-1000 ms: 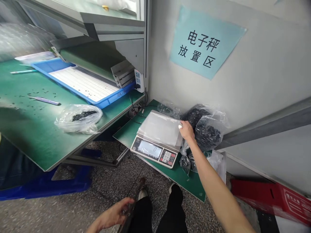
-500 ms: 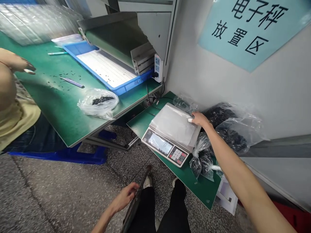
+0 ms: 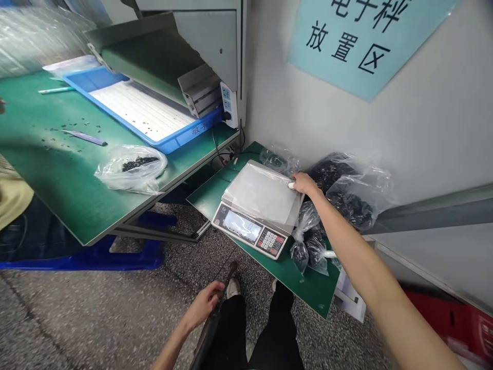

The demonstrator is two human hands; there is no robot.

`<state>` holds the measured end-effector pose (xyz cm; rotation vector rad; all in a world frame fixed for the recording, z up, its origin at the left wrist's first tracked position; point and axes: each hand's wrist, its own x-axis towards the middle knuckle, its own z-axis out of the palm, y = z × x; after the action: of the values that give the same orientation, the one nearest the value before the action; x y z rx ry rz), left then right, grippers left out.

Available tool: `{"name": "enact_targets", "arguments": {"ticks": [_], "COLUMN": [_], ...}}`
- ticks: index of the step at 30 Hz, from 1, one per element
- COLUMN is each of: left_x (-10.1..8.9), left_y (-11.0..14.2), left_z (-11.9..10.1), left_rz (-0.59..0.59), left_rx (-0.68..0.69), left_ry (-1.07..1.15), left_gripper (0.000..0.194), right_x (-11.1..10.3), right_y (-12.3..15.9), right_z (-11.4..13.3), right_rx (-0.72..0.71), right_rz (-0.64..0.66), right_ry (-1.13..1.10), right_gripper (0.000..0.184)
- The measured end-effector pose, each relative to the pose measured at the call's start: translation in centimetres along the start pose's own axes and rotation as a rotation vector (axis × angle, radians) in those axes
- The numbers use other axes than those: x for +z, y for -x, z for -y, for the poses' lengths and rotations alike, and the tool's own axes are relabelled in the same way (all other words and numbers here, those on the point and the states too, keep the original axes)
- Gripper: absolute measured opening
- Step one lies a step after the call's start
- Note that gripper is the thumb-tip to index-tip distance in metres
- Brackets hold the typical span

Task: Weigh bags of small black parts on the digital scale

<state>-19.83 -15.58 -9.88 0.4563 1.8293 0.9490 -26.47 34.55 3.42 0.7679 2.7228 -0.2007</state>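
An electronic scale (image 3: 250,231), its display lit and a keypad beside it, stands on a small green table. A sheaf of clear plastic bags (image 3: 262,195) lies flat on its pan. My right hand (image 3: 304,184) reaches to the pan's far right corner, fingers closed on the bags' edge; a white cover is on one fingertip. Behind and beside that hand are clear bags of small black pieces (image 3: 348,205), and smaller knotted bags (image 3: 308,246) lie right of the scale. Down by my left leg, my left hand (image 3: 204,306) hangs with loosely curled, parted fingers, beside a dark strip.
On the larger green table (image 3: 77,205) at left are an opened bag of black bits (image 3: 134,169), tweezers (image 3: 84,137) and a blue tray (image 3: 169,146) under a machine chute. A co-worker's yellow clothing (image 3: 13,190) shows at far left. Cables (image 3: 231,154) run between the tables.
The view has shifted so most things sit further left. The co-worker's hand has mostly left the picture. My right hand stays at the pan's corner; my left remains by my leg.
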Motion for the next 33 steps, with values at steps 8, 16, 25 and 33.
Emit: {"name": "enact_targets", "arguments": {"ticks": [8, 16, 25, 33], "left_x": [-1.0, -0.4, 1.6, 2.0], "left_y": [-1.3, -1.6, -1.4, -1.5], "left_z": [-2.1, -3.3, -3.4, -3.3], "left_rz": [-0.111, -0.134, -0.074, -0.064], "left_rx": [0.013, 0.029, 0.018, 0.007], "left_ry": [0.061, 0.113, 0.191, 0.204], "left_gripper": [0.032, 0.028, 0.026, 0.027], "right_x": [0.1, 0.5, 0.7, 0.7], "right_y": [0.7, 0.6, 0.7, 1.0], "right_z": [-0.2, -0.5, -0.9, -0.7], "right_rx": [0.047, 0.06, 0.023, 0.031], "right_rz": [-0.032, -0.066, -0.085, -0.117], "right_ry": [-0.092, -0.138, -0.138, -0.158], "right_gripper": [0.042, 0.039, 0.037, 0.029]}}
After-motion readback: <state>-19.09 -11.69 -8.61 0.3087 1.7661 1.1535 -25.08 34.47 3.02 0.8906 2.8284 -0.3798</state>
